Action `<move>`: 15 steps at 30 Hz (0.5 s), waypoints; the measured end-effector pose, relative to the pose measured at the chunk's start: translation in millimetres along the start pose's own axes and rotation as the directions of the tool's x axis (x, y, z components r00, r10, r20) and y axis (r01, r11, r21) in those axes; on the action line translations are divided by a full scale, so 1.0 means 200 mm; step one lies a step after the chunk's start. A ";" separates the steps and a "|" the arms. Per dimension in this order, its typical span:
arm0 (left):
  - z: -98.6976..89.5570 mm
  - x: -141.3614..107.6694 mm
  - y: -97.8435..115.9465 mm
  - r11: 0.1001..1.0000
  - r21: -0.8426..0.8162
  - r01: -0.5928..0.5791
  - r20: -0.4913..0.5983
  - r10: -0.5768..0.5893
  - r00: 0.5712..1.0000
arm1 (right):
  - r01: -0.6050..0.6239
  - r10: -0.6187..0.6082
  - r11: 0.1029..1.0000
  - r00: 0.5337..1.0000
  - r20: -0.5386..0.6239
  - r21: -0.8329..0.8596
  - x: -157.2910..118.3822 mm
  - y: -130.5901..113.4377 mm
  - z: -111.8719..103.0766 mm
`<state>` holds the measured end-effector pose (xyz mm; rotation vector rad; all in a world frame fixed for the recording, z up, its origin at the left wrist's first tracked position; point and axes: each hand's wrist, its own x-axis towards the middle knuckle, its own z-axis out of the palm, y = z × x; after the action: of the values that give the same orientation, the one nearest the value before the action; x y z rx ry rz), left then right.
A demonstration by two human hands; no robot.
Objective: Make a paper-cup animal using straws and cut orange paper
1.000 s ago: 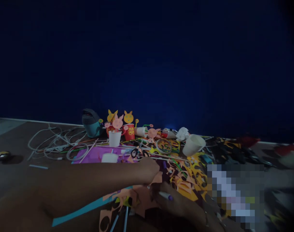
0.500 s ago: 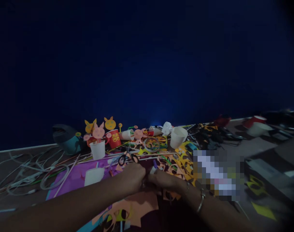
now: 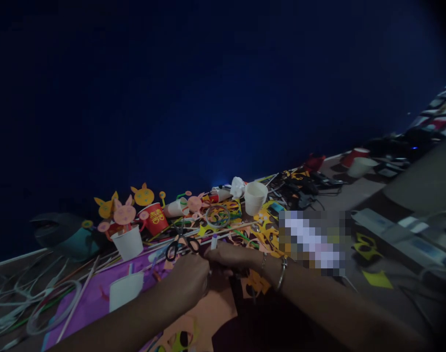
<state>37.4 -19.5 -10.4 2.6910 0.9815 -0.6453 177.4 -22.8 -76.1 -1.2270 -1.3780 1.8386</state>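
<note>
My right hand is shut on a white marker with a purple cap, which stands upright at its fingertips. My left hand is curled close against it, and I cannot tell whether it holds anything. Both hands are over an orange paper sheet. Black-handled scissors lie just beyond them, on a litter of paper scraps. A purple paper sheet lies to the left of my left hand.
Paper animal faces on sticks stand in a white cup and a red cup. Nearby are a white cup, a tape roll, a teal device, white cables, and a power strip at right.
The view has tilted and swung right. My hands have come together, and the marker now stands upright at my right fingertips.
</note>
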 end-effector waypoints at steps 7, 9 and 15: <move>0.00 -0.01 0.02 0.997 0.054 0.062 -0.053 -0.059 0.997 | 0.029 -0.025 0.998 0.997 -0.069 0.063 0.03 -0.01 0.01; 0.01 -0.01 0.02 0.996 0.061 0.070 -0.050 -0.067 0.997 | 0.054 -0.044 0.994 0.994 -0.101 0.097 0.04 -0.01 0.02; 0.06 -0.03 -0.02 0.996 0.058 0.071 -0.037 -0.069 0.997 | 0.126 -0.097 0.975 0.982 -0.160 0.184 -0.02 -0.04 -0.01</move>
<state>26.9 -24.4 -18.1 2.7388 1.0864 -0.6535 180.0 -22.1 -66.4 -1.1386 -1.1339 1.7208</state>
